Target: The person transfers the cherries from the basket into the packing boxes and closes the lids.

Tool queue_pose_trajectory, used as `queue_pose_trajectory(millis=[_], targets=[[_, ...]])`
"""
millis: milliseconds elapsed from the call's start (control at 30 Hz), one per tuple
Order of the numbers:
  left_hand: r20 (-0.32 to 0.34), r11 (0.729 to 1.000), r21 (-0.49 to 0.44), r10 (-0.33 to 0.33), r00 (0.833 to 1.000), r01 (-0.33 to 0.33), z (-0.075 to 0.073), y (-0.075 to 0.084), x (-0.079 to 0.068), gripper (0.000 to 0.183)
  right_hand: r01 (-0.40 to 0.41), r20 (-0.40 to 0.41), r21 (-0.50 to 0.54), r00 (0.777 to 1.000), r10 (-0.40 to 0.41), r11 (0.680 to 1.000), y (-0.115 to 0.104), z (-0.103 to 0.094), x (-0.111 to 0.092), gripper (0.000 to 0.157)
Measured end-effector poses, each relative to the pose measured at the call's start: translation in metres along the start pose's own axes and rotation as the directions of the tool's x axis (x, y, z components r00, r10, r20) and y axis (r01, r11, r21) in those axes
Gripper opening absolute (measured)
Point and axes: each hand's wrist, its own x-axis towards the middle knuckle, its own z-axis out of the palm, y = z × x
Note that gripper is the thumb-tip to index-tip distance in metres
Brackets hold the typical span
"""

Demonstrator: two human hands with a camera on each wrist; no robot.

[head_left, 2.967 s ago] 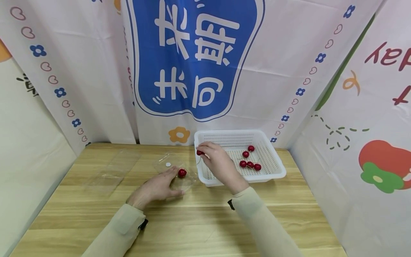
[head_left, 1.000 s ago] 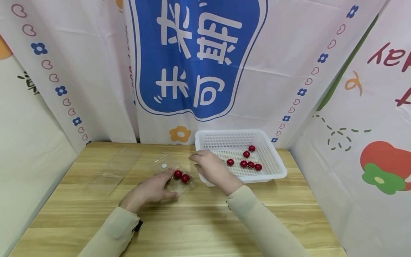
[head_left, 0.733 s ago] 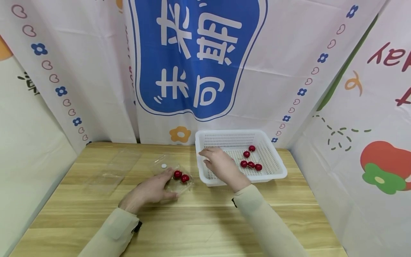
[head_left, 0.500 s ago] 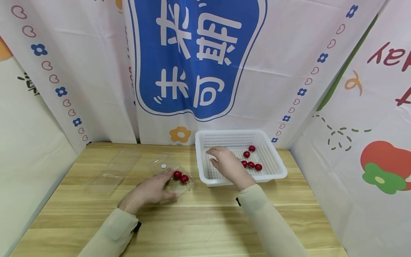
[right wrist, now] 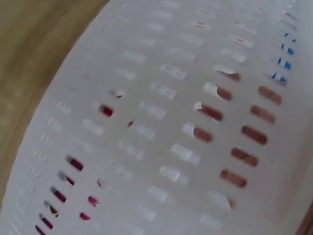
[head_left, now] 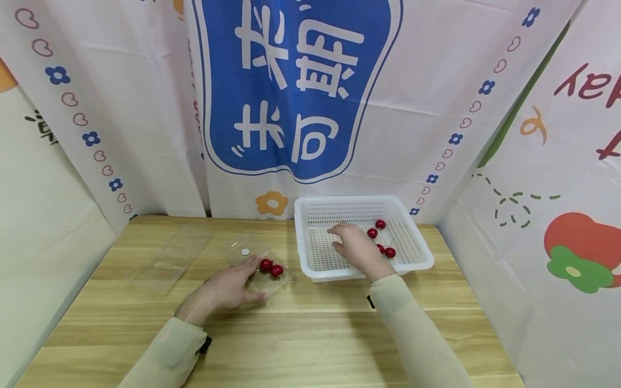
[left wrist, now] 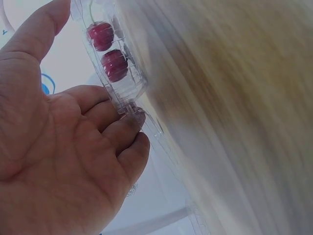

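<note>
Now right hand (head_left: pixel 360 249) farther across basket (head_left: pixel 320 249)

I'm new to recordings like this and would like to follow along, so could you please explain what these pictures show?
There is no machine here, just a person working with two bare hands. The wide picture comes from a camera on the head, looking down; the other two come from cameras on each wrist.

On the wooden table stand a white slotted basket with several loose cherries and an open clear box with two cherries. A second clear box lies further left.

The left hand rests against the open clear box. The right hand reaches into the basket, holding nothing visible. Its wrist picture mostly shows the slotted wall, with red showing through.
</note>
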Motion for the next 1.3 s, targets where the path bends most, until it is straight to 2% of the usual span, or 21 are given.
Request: queue_pose_trajectory(millis=[233,500,733,967,1167,1300], targets=[[-0.001,1.000,0.003,0.001,1.000,-0.001,0.001,-0.001,0.002,0.112,-0.051,0.021,-0.024,0.998,0.051,0.998,0.014,0.004,-0.001,0.038],[-0.001,1.000,0.008,-0.009,1.000,0.009,0.003,-0.001,0.002,0.112,-0.089,0.091,-0.046,0.992,0.092,0.995,0.025,0.005,-0.001,0.033],[-0.004,1.000,0.012,-0.003,1.000,0.003,0.003,-0.001,0.002,0.112,-0.076,0.127,-0.068,0.988,0.084,0.995,0.032,0.009,0.000,0.029],[-0.006,1.000,0.012,0.002,1.000,-0.002,0.003,-0.001,0.001,0.112,-0.104,0.172,-0.084,0.978,0.117,0.991,0.036,0.012,0.003,0.028],[-0.009,1.000,0.002,-0.001,1.000,0.001,0.003,-0.002,0.000,0.113,-0.104,0.181,-0.096,0.976,0.120,0.990,0.037,0.012,0.003,0.015],[-0.011,1.000,-0.004,0.000,1.000,0.000,0.003,-0.001,-0.001,0.112,-0.083,0.178,-0.099,0.979,0.100,0.992,0.038,0.012,0.003,0.014]])
